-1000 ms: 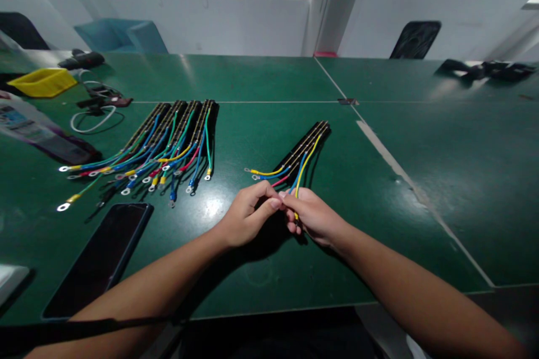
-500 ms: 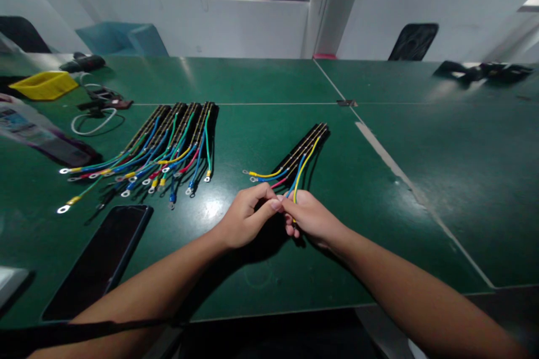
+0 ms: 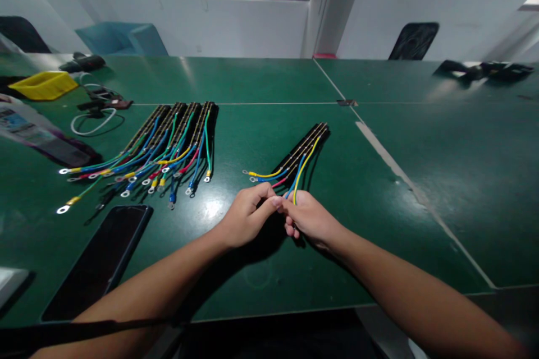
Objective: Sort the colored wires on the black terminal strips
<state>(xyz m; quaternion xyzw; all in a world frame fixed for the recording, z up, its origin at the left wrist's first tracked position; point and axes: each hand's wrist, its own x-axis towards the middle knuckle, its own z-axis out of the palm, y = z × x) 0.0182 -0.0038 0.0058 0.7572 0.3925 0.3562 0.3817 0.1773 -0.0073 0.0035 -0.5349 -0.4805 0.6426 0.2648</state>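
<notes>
A black terminal strip (image 3: 309,143) with brass-coloured contacts lies slanted in front of me. Yellow, blue and red wires with ring lugs run from it. My right hand (image 3: 309,216) is closed around the lower part of a yellow wire (image 3: 304,165) and a blue wire (image 3: 289,194). Against its thumb, the fingertips of my left hand (image 3: 250,214) are pinched on a wire whose end and colour are hidden. The red wire (image 3: 280,182) passes behind my left fingers. Two lugged ends (image 3: 248,173), yellow and blue, stick out to the left, untouched.
Several wired terminal strips (image 3: 185,129) lie in a row at the left, their lugs toward me. A phone (image 3: 99,263) lies near my left forearm. Farther left are a bottle (image 3: 42,134), a yellow bin (image 3: 44,85) and a white cable (image 3: 95,130). Tape (image 3: 387,160) crosses the green table.
My hands stay almost in place. The fingertips have shifted slightly, and the yellow wire's lower end below my right thumb is less visible now.
</notes>
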